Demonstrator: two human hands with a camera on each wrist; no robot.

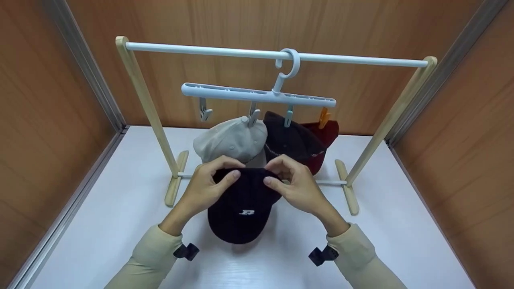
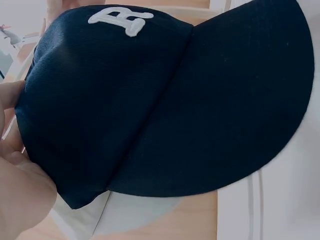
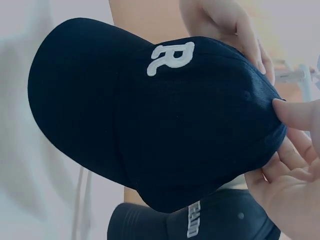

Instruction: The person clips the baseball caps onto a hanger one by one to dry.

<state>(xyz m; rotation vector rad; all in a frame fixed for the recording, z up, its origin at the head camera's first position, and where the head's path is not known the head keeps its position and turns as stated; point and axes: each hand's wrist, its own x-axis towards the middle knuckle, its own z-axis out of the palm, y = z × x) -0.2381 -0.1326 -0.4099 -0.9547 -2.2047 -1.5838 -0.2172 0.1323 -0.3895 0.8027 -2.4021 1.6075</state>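
A dark navy baseball cap [image 1: 241, 216] with a white letter R [image 3: 172, 57] hangs between both hands, its brim pointing down toward me. My left hand [image 1: 207, 182] pinches the crown's upper left edge, thumb in front and fingers behind. On the upper right edge, my right hand [image 1: 299, 184] pinches the crown the same way. Just behind the hands, a light grey cap [image 1: 231, 138], a black cap [image 1: 291, 138] and a dark red cap [image 1: 331, 132] hang from clips on a pale blue hanger [image 1: 257, 95]. The leftmost grey clip [image 1: 204, 110] holds nothing.
The hanger hooks over the white rail [image 1: 200, 49] of a rack with wooden legs [image 1: 148, 104]. Wooden panels [image 1: 461, 160] enclose the white table [image 1: 120, 208] at the back and sides. A lower white bar [image 1: 331, 183] joins the rack's feet.
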